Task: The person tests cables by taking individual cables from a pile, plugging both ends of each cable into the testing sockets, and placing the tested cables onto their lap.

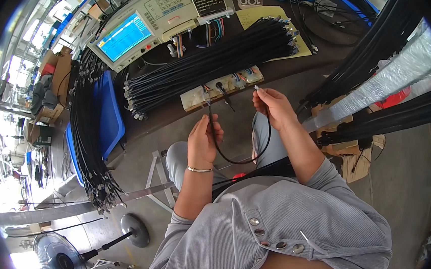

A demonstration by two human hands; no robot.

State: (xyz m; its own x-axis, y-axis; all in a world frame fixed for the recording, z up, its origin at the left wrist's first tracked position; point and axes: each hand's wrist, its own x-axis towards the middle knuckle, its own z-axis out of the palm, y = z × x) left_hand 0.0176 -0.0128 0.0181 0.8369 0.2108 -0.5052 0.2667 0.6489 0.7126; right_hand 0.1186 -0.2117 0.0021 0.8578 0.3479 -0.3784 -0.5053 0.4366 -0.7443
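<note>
Dark tabletop (159, 112) stretched across the upper part of the frame, with grey floor (406, 187) below it at the right. A tester with a lit blue screen (125, 35) stood at the upper left, and a thick bundle of black cables (206, 58) lay slantwise from the left of center to the upper right, its far end over a yellow sheet (303, 47).

Near the center of the frame, the right hand (272, 104) pinched one end of a black cable (237, 162) between thumb and fingers, a small pale connector poking out just beyond the tips. From there the cable hung below both hands in a loose loop and rose to the left hand (205, 136), passing right by its fingertips. The left hand's fingers were curled, but whether they gripped the cable could not be told. Past them, the cable's other end reached the near edge of a pale board (193, 100); whether it was plugged in there was unclear.

The two hands were apart, the right one higher in the frame. A blue tray (110, 108) sat at the left, partly under more black cables (85, 129), and a fan (61, 256) stood at the lower left.
</note>
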